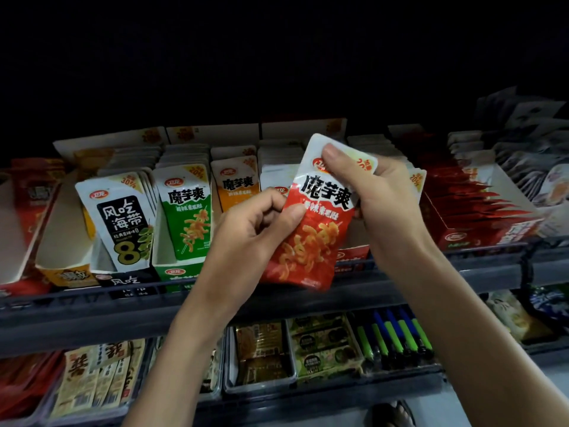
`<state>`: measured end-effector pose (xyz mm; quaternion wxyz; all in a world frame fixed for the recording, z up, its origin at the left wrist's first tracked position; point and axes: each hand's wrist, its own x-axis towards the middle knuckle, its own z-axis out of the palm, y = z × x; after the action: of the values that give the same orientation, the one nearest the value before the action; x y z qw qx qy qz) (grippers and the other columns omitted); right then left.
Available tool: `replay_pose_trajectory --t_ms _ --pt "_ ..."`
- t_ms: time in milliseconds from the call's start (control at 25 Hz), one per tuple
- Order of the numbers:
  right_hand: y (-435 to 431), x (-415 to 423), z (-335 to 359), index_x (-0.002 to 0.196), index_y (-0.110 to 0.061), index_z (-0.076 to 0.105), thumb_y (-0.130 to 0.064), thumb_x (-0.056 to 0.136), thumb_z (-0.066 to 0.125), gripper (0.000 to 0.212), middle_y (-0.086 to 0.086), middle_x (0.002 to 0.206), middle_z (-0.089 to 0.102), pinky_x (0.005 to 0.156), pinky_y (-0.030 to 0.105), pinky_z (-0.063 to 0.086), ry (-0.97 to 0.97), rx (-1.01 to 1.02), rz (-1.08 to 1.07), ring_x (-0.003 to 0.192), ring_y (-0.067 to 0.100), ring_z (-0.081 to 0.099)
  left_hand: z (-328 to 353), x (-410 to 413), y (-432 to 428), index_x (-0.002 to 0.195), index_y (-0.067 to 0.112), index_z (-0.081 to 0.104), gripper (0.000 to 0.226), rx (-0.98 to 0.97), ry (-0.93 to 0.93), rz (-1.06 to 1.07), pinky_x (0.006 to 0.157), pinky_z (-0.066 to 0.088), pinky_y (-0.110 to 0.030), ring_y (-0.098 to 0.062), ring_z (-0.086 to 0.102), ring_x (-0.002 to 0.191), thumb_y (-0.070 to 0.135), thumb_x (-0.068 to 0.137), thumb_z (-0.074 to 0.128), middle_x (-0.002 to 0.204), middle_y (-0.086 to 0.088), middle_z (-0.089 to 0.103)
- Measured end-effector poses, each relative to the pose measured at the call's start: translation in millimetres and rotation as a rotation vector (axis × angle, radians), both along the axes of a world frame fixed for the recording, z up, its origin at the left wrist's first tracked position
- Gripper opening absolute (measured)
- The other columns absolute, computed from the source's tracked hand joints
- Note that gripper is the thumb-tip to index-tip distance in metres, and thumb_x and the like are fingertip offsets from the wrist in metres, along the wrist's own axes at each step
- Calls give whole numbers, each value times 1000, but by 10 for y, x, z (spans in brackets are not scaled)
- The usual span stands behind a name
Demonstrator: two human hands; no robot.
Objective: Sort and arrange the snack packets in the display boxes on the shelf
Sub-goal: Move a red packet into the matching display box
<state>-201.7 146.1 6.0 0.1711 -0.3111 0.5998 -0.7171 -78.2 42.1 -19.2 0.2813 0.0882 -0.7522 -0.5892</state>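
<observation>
We hold a red packet (314, 223) tilted in front of the shelf (77, 306), using both hands. Our left hand (255, 229) pinches its left edge about halfway up, thumb on the front. Our right hand (378, 192) grips the white top corner, thumb laid across the front. Behind it, packets stand upright in rows: a black-and-white packet (123, 223) at left, then a green packet (187, 214) in a green display box (177, 271), then an orange packet (235, 186). A red display box (480, 235) sits at right.

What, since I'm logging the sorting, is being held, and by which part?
The red snack packet: the right hand pinches its top edge, the left hand pinches its left edge.
</observation>
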Motion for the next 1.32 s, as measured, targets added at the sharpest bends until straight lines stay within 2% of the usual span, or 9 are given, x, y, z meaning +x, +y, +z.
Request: replay_pose_trajectory --t_ms 120,200,360,560,760,920,1040,1160,1320 --pt "-43 49 -22 85 11 60 -25 91 67 37 15 73 67 59 36 52 -46 -61 -48 65 26 67 2 -41 35 73 15 59 23 -110 -16 -10 59 52 -18 -5 67 70 32 89 59 74 6 70" --pt "-54 48 -15 82 4 62 -22 91 67 28 11 70 66 58 34 52 -120 -80 -50 64 24 66 -21 -61 27 74 11 58 28 -189 -2 14 63 56 -26 -8 67 74 34 88 59 81 4 70" --pt "-52 62 -2 81 -3 64 -21 91 66 21 9 70 67 57 32 53 -187 -67 -21 63 21 67 -21 -55 20 72 11 56 28 -269 28 51 61 52 -21 -5 67 75 33 90 59 79 10 69" --pt "-9 65 28 82 -1 63 -26 95 63 28 7 71 70 61 35 57 -63 -121 -125 65 22 70 37 -3 3 86 10 61 11 27 -61 -139 58 49 -10 -3 69 69 20 89 60 75 6 73" --pt "32 -31 29 94 -6 62 -34 94 64 28 1 75 73 60 28 57 -150 -140 -230 71 17 74 48 5 -9 93 7 66 12 46 -138 -158 48 40 -5 4 59 53 9 81 69 71 9 73" --pt "17 -26 21 97 -1 61 -34 94 62 33 2 74 72 59 25 55 -121 -111 -194 68 16 73 -16 -26 -96 92 11 68 13 104 -176 -48 62 51 -13 -10 73 76 11 80 71 82 1 77" --pt "12 -15 12 98 2 62 -32 95 61 34 5 76 72 62 28 58 -86 -125 -179 69 16 72 -19 -42 -87 90 9 68 8 120 -180 1 64 52 -14 -9 73 73 10 82 70 77 1 76" --pt "14 -5 23 94 -1 60 -31 96 60 30 4 75 69 57 22 54 -80 -160 -190 66 12 69 -21 -53 -56 86 8 67 4 179 -135 80 49 41 -8 1 56 44 12 87 66 57 8 67" --pt "29 -27 27 95 -5 55 -34 96 60 29 -2 67 62 48 16 45 -198 -202 -217 51 2 60 -52 -48 -98 81 17 70 10 184 -114 106 44 32 -17 -8 42 44 27 82 70 59 -10 52"
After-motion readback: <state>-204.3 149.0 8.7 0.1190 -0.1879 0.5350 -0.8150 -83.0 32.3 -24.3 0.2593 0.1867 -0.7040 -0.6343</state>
